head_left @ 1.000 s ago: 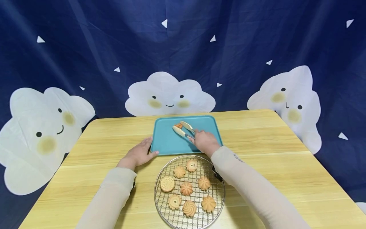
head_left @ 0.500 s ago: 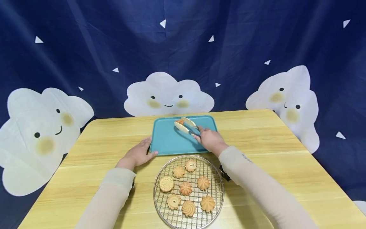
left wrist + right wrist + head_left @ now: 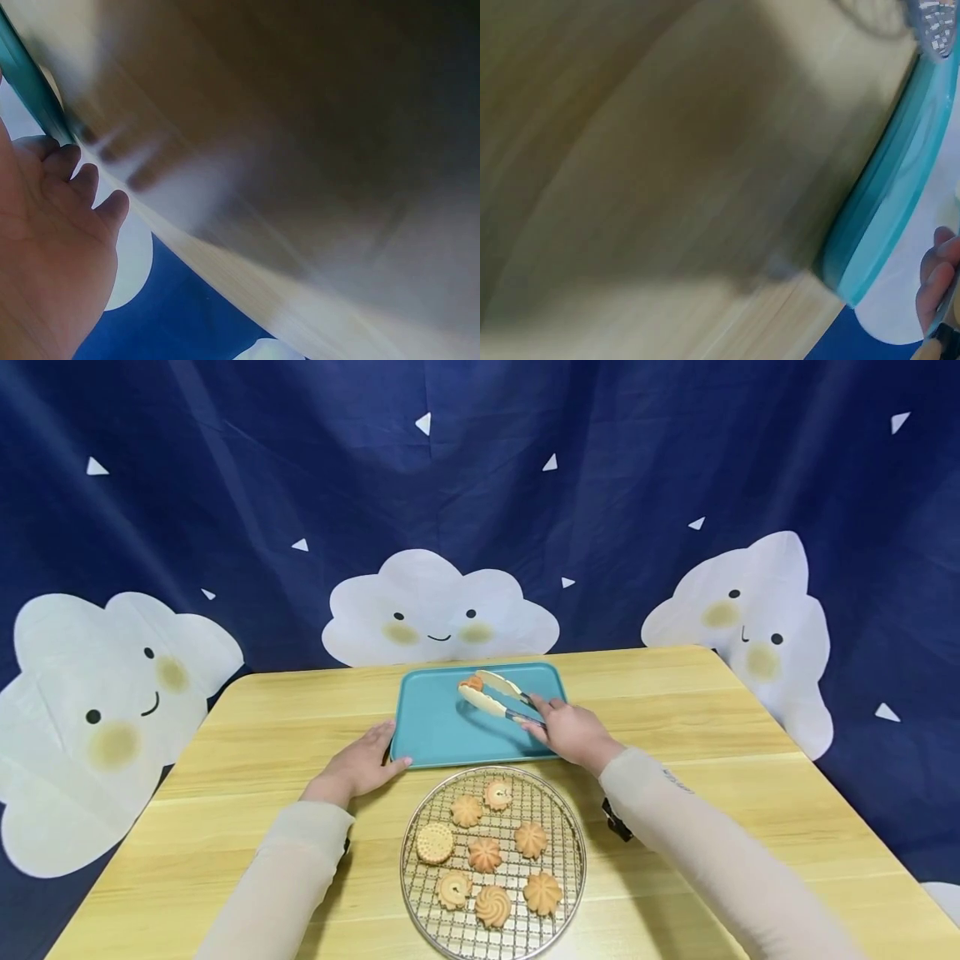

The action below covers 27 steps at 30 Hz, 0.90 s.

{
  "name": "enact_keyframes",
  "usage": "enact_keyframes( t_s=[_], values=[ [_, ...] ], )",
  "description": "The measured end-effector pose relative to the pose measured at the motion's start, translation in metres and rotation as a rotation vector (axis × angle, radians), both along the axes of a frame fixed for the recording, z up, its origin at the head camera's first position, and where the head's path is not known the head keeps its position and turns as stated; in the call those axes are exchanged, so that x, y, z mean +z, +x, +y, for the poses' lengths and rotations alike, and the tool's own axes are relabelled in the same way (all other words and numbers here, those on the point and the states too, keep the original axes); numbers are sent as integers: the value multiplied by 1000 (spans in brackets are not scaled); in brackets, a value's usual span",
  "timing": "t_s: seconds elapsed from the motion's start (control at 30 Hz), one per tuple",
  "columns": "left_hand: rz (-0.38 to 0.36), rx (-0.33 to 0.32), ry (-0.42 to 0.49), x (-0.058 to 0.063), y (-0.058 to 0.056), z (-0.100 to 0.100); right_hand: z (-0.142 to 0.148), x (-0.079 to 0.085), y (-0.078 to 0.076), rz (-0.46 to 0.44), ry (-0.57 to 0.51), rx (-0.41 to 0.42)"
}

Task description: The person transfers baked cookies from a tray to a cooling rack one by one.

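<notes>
In the head view, my right hand (image 3: 573, 732) grips a pair of tongs (image 3: 487, 702) with pale scalloped tips and dark handles. An orange-brown cookie (image 3: 472, 682) sits between the tips, over the back part of a teal tray (image 3: 427, 727); whether it touches the tray is hard to tell. My left hand (image 3: 360, 766) lies at the tray's left edge, fingers extended and thumb by the front left corner. The left wrist view shows this hand (image 3: 56, 217) beside the tray's edge (image 3: 34, 82). At the right wrist view's border, curled fingers (image 3: 934, 281) hold the tongs, mostly cut off.
A round wire cooling rack (image 3: 408, 881) with several cookies, among them a swirl cookie (image 3: 492, 906) and a round cookie (image 3: 435, 843), stands in front of the tray. The wooden table (image 3: 300, 706) ends at a dark blue cloud-patterned curtain (image 3: 480, 485).
My right hand has moved right with the tongs, and the cookie between their tips has shifted slightly right and back. My left hand stays at the tray's edge.
</notes>
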State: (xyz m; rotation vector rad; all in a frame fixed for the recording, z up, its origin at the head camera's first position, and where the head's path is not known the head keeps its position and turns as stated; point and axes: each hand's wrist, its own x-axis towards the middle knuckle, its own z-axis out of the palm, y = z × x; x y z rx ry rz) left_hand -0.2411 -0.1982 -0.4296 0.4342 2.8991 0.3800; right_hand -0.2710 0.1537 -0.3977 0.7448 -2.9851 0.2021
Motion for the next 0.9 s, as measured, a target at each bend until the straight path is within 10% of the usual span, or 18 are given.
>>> enact_keyframes(
  t_s=[0.9],
  values=[
    [5,-2,-1,0,-1,0,71,-10,20,192,-51,323]
  ],
)
